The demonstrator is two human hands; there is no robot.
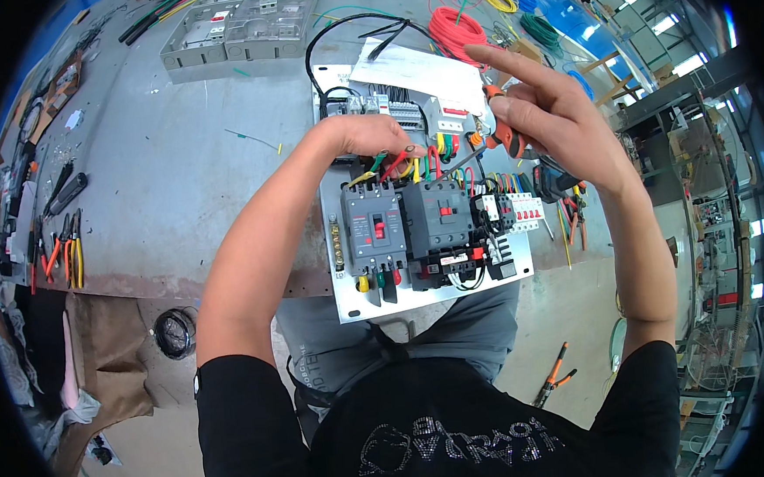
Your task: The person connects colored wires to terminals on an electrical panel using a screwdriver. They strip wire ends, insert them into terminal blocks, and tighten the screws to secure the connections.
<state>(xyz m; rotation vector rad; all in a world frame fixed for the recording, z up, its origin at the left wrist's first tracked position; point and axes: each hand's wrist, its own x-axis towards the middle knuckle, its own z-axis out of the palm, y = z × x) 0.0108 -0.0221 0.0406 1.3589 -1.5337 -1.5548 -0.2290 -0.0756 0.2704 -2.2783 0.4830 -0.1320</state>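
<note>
A white mounting panel carrying electrical parts lies at the near edge of the workbench. My left hand is closed on a thick red wire behind the grey moulded-case circuit breaker; its fingertips are partly hidden. In my right hand is a screwdriver with an orange and black handle, gripped with the index finger stretched out. Its shaft slants down left to the back edge of the dark contactor. Short yellow, green and red wires run between the parts.
A white paper sheet and a black cable lie over the panel's far end. Grey meter boxes stand at the back. Wire coils, a red one among them, lie at back right. Hand tools lie at left; pliers are on the floor.
</note>
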